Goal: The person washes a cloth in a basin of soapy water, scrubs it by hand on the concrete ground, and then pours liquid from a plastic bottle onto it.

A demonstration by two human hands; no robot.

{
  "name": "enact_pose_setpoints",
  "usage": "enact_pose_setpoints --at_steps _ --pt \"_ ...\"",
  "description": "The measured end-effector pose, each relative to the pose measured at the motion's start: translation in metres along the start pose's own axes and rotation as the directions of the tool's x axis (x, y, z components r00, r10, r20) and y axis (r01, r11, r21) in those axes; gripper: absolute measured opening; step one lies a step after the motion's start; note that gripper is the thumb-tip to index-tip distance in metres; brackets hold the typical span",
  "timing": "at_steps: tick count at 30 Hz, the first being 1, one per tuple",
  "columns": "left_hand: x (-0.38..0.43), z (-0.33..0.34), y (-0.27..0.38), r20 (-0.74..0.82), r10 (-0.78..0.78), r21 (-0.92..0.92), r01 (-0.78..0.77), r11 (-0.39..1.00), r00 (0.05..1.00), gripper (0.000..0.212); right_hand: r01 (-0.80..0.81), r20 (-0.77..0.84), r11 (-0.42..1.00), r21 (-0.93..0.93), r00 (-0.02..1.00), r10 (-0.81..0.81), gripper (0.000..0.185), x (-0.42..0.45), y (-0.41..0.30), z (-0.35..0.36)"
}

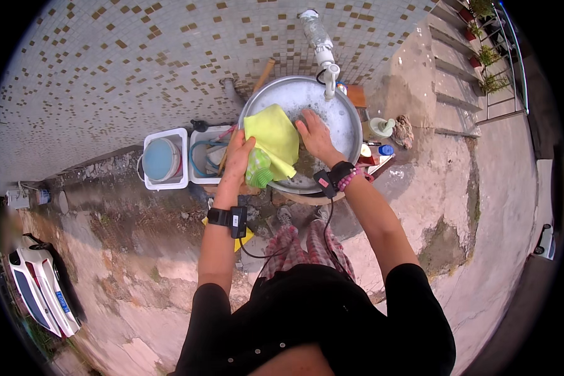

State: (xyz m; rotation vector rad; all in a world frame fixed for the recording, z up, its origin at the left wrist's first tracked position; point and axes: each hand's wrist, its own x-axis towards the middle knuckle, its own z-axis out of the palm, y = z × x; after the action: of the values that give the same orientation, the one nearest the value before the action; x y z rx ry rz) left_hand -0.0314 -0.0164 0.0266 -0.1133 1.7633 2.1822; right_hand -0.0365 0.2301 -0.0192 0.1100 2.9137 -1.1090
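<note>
A round metal basin (355,141) with sudsy water stands before me against the tiled wall. My left hand (237,157) grips the left edge of a bright yellow cloth (275,136), its thumb on top. The cloth spreads over the basin's left side. Below that thumb hangs a green patterned knit piece with a ribbed cuff (259,174), lying against the yellow cloth; whether my hand grips it too is unclear. Over the middle of the basin is my right hand (317,136), palm down and fingers somewhat apart, with nothing visible in it. Its fingertips are close to the cloth's right edge.
A white tap (330,77) juts from the wall above the basin. To the left are two white tubs (165,185), one containing a bucket (160,159). On the right lie a blue-capped container (385,150), a pale green-handled item (381,127) and a crumpled rag (403,131).
</note>
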Motion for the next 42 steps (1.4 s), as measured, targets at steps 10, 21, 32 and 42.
enact_pose_setpoints --at_steps 10,21,32,42 --pt "-0.027 -0.032 -0.018 -0.041 -0.137 -0.261 0.122 0.958 0.990 0.041 -0.160 -0.100 0.935 -0.318 0.986 0.135 0.036 0.034 0.079 0.063" --pt "-0.027 -0.035 -0.045 -0.071 -0.215 -0.211 0.196 0.958 0.974 0.041 -0.031 0.401 0.866 0.500 0.894 -0.199 0.041 -0.009 -0.059 0.059" --pt "-0.022 -0.020 -0.030 -0.111 -0.173 -0.402 0.115 0.908 0.979 0.039 0.325 0.037 0.888 0.326 0.934 -0.355 0.048 -0.103 -0.140 0.010" --pt "-0.031 -0.024 -0.018 -0.119 -0.100 -0.296 0.061 0.953 0.988 0.038 0.080 0.082 0.694 0.716 0.977 -0.197 0.046 -0.108 -0.110 0.002"
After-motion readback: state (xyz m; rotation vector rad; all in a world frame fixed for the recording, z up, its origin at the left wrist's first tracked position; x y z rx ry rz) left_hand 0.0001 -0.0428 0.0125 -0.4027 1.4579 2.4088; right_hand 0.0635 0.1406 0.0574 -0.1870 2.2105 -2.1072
